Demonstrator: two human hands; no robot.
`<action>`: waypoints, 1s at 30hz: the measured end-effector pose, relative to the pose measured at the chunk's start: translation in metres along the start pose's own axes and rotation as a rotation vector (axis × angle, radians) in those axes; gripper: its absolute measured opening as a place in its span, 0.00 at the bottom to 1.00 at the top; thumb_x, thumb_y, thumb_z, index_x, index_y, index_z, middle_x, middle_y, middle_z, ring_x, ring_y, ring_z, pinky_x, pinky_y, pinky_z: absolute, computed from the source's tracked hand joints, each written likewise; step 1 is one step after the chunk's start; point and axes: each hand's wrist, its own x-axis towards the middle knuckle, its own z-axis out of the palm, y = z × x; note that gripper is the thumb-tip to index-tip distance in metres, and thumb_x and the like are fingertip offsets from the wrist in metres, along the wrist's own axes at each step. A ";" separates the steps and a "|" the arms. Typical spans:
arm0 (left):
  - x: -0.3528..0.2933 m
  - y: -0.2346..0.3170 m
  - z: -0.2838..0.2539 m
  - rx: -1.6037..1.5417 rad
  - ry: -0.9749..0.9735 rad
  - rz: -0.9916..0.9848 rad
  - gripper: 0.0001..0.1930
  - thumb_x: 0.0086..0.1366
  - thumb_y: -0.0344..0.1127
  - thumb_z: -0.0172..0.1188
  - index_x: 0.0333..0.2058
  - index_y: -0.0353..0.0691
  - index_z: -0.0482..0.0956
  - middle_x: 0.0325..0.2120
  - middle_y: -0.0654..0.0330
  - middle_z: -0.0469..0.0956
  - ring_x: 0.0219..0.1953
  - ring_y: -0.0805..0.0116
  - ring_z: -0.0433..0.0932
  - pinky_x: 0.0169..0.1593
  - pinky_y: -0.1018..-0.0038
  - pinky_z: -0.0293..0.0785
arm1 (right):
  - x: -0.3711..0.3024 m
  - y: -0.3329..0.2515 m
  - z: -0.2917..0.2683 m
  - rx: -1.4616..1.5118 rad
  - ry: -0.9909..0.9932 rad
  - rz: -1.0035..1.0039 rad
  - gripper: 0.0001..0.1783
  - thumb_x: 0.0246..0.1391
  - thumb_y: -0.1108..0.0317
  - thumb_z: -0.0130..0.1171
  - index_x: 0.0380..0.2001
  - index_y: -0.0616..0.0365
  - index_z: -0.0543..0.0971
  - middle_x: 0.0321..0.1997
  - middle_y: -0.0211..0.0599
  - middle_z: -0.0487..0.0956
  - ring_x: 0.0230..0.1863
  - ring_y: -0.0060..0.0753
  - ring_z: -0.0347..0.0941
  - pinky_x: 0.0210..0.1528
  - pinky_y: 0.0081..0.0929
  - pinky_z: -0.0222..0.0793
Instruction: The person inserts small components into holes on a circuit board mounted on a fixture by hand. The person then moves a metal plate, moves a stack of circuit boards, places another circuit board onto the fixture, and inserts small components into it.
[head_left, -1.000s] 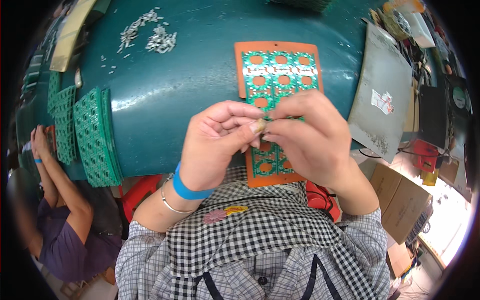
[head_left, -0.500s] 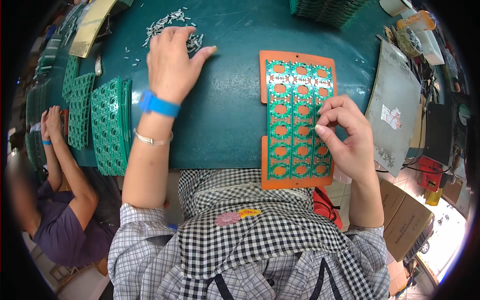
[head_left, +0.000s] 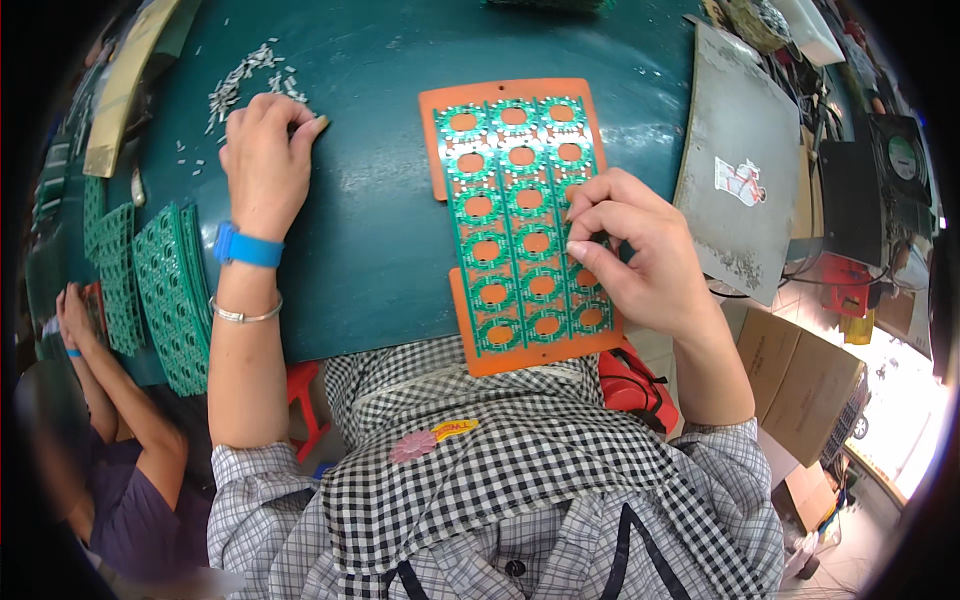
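A panel of green circuit boards with rows of oval cut-outs lies on an orange carrier plate at the table's front edge. Over the panel's right column, my right hand is closed in a pinch, thumb against forefinger; whatever sits between the tips is too small or hidden. My left hand is at the near edge of a loose pile of small grey-white parts, its fingers curled and thumb drawn in beside them. I cannot make out what those fingertips hold.
Upright green board panels stand in a row at the left. A grey metal sheet lies right of the carrier. Another person's hands are at the far left. Cardboard boxes stand at the lower right.
My left hand has gone from spread fingers to a curled, closed shape by the pile. My right hand keeps its pinch over the right column. The whole view has shifted and turned slightly.
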 end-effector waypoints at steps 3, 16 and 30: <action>-0.006 0.002 -0.008 -0.045 0.138 0.170 0.04 0.63 0.30 0.62 0.33 0.37 0.77 0.34 0.62 0.79 0.38 0.64 0.76 0.44 0.70 0.72 | -0.001 0.000 0.003 -0.010 0.012 -0.033 0.08 0.43 0.82 0.64 0.25 0.62 0.75 0.36 0.35 0.75 0.39 0.38 0.74 0.40 0.31 0.70; -0.045 0.070 -0.045 -0.751 -0.122 -0.176 0.06 0.64 0.25 0.61 0.38 0.33 0.83 0.30 0.60 0.81 0.33 0.76 0.78 0.40 0.78 0.74 | -0.003 0.001 0.012 -0.081 0.014 -0.179 0.09 0.38 0.83 0.65 0.24 0.62 0.76 0.33 0.34 0.75 0.38 0.40 0.72 0.40 0.33 0.70; -0.068 0.088 -0.044 -1.072 -0.262 -0.247 0.06 0.64 0.23 0.61 0.40 0.32 0.82 0.32 0.61 0.81 0.35 0.76 0.78 0.42 0.80 0.74 | -0.004 0.003 0.017 -0.097 0.022 -0.199 0.09 0.38 0.83 0.65 0.24 0.61 0.76 0.34 0.33 0.75 0.38 0.39 0.72 0.40 0.33 0.69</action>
